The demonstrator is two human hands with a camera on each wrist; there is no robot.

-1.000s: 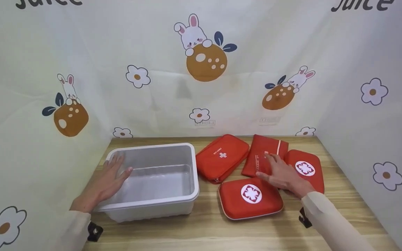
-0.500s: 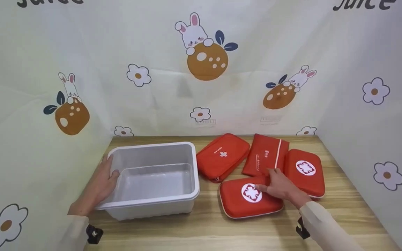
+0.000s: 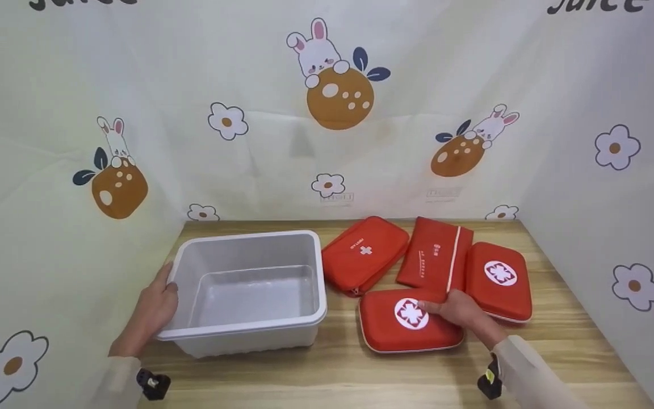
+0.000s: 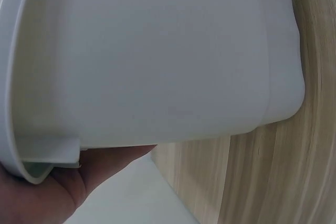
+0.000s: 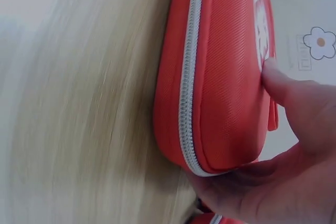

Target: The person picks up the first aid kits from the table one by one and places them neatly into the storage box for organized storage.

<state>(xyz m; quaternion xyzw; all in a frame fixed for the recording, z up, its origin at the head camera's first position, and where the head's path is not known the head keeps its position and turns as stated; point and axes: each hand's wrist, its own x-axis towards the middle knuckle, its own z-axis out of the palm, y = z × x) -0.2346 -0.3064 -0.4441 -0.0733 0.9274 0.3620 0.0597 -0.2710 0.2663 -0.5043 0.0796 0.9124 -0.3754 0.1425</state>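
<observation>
My left hand (image 3: 152, 304) grips the left rim of a white plastic bin (image 3: 250, 328), thumb at the rim. The left wrist view shows a finger (image 4: 113, 163) along the outside of the bin wall (image 4: 157, 61). My right hand (image 3: 463, 312) holds the right end of a red first aid case (image 3: 381, 332) with a white emblem. In the right wrist view the thumb (image 5: 281, 83) presses the top of the case (image 5: 228, 103), and the other fingers curl round its end near the zipper. The bin has nothing in it.
Behind the held case lie a red first aid pouch (image 3: 361, 258) with a small cross and a flat red pouch (image 3: 437, 244). A second red case (image 3: 500, 298) lies to their right on the wooden table (image 3: 349, 380). Printed cloth walls (image 3: 259, 165) enclose three sides.
My right hand has come down from above the flat pouch and taken hold of the near case. My left hand has moved from over the bin's left side to its rim.
</observation>
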